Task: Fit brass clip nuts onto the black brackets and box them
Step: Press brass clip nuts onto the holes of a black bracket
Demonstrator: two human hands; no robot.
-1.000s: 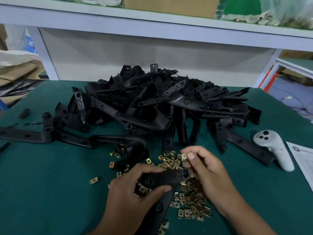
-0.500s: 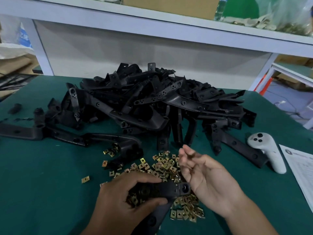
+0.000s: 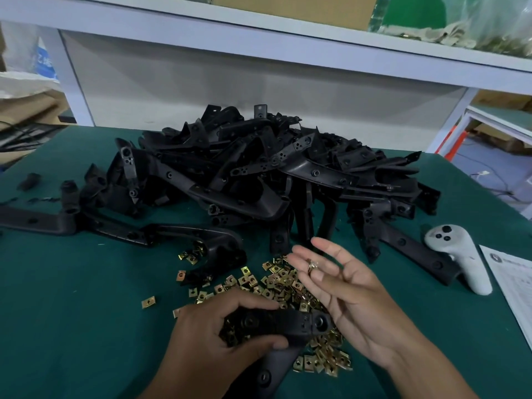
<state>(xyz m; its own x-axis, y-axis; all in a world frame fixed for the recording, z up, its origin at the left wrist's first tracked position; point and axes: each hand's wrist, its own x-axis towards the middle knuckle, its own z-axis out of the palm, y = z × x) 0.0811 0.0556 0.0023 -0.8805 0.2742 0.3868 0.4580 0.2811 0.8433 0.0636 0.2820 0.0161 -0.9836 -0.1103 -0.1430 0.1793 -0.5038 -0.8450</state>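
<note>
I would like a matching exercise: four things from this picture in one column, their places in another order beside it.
1. single brass clip nut
2. black plastic bracket with round holes
3. white handheld controller
4. printed white paper sheet

A. at the green table's right edge
B. gripped by the left hand
C. on the right hand fingers
D. beside the bracket pile

Pairs: 1-C, 2-B, 3-D, 4-A

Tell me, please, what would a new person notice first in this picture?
First, the big heap of black brackets in the middle of the green table. In front of it lies a scatter of brass clip nuts. Nearest the camera, the left hand grips one bracket, while the right hand is palm up with one small clip nut lying on its fingers.
</note>
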